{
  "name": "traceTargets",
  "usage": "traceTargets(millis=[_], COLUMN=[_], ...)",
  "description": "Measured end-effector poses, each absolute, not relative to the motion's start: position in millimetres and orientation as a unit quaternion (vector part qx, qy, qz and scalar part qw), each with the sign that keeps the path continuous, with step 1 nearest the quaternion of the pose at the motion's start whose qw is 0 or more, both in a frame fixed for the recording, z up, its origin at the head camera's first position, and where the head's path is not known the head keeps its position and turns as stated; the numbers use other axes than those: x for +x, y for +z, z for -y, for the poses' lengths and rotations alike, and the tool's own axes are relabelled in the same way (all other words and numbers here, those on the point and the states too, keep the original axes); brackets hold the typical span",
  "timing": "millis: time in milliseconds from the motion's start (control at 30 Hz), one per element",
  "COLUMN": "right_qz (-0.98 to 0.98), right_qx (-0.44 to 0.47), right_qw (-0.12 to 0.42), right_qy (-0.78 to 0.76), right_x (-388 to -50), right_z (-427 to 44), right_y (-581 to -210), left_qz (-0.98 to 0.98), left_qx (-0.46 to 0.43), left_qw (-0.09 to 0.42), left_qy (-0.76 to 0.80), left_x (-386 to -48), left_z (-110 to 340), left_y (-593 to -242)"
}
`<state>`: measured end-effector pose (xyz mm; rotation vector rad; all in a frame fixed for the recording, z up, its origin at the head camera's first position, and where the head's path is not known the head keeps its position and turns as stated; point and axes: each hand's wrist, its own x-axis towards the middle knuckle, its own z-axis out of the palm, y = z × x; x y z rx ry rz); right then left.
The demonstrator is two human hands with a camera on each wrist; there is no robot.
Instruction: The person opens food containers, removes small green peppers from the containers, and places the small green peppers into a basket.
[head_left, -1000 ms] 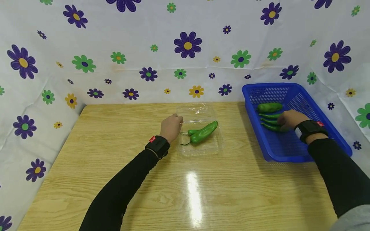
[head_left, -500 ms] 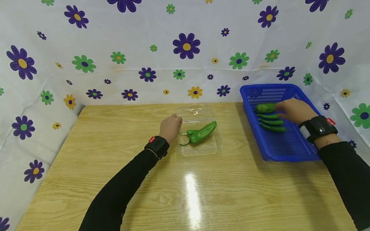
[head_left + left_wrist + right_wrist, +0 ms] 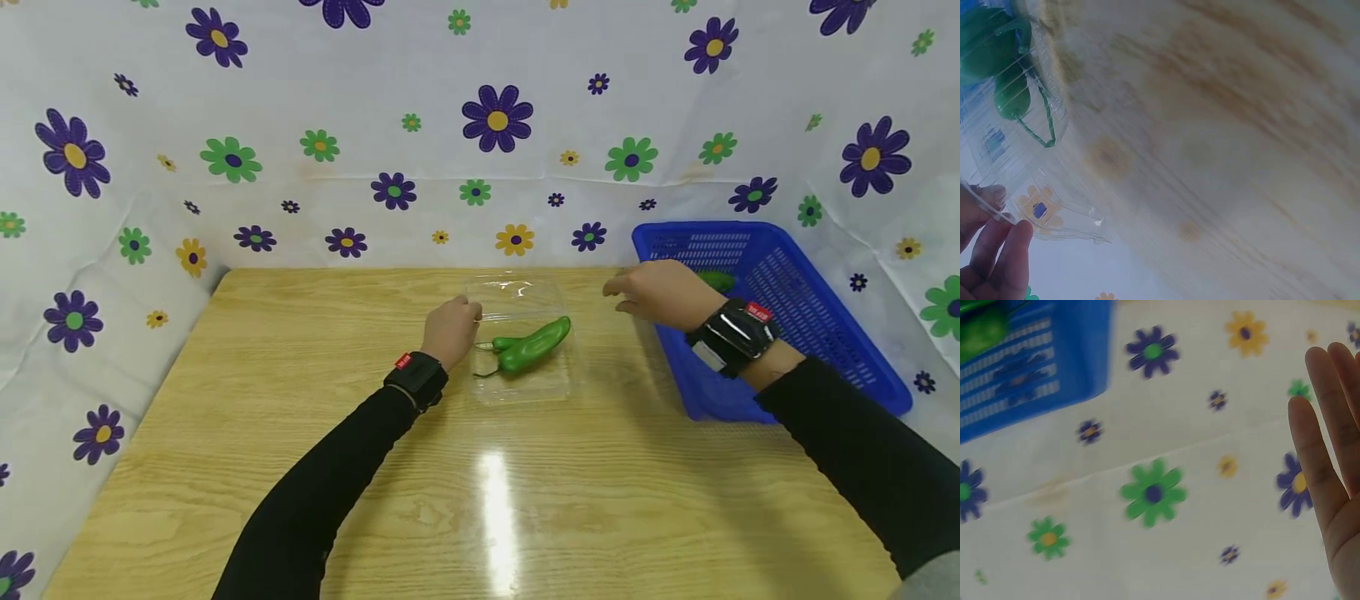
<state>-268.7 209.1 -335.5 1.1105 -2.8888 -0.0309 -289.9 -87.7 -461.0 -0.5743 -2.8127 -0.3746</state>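
At the near edge of its raised lid, my left hand (image 3: 450,333) pinches a clear plastic clamshell box (image 3: 521,390). The left wrist view shows thumb and fingers (image 3: 1015,253) closed on that thin rim. Inside the box lie a large green pepper (image 3: 536,346) and a smaller green pepper (image 3: 504,342), stems toward the left hand. My right hand (image 3: 663,292) hovers between the box and the blue basket (image 3: 686,387), over the basket's left rim. Its fingers (image 3: 1325,456) look straight in the right wrist view, and no object shows in them.
A large green pepper (image 3: 717,281) shows partly in the basket at the right; the hand and forearm hide the other peppers there. A flowered cloth (image 3: 315,100) hangs behind the wooden table (image 3: 300,333). Light glares on the table (image 3: 495,517) in front of the box.
My right hand has left the peppers in the basket and moved left, out past the rim. The left hand keeps its pinch on the box. The view has shifted slightly.
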Motion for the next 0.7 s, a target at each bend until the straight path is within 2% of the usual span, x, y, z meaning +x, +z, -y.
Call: traceTargets(millis=[200,333,500,700], right_qz=[0.901,0.886,0.888,0.896], right_qx=[0.434,0.461,0.452,0.429], right_qw=[-0.012,-0.052,-0.075,-0.085], right_qy=[-0.011,-0.022,-0.041,-0.069], right_x=[-278,-286,-296,-307], right_z=[-154,-127,-104,-86], right_y=[-365,-391,-404,-414], left_qz=[0.962,0.964,0.968,0.967], left_qx=[-0.199,-0.2,-0.194,-0.195], left_qw=[0.134,0.123,0.108,0.117], left_qy=[-0.126,-0.125,-0.117,-0.114], left_x=[-292,-292,-292,-292], left_z=[87,86,86,88], left_y=[-464,-466,-466,-462])
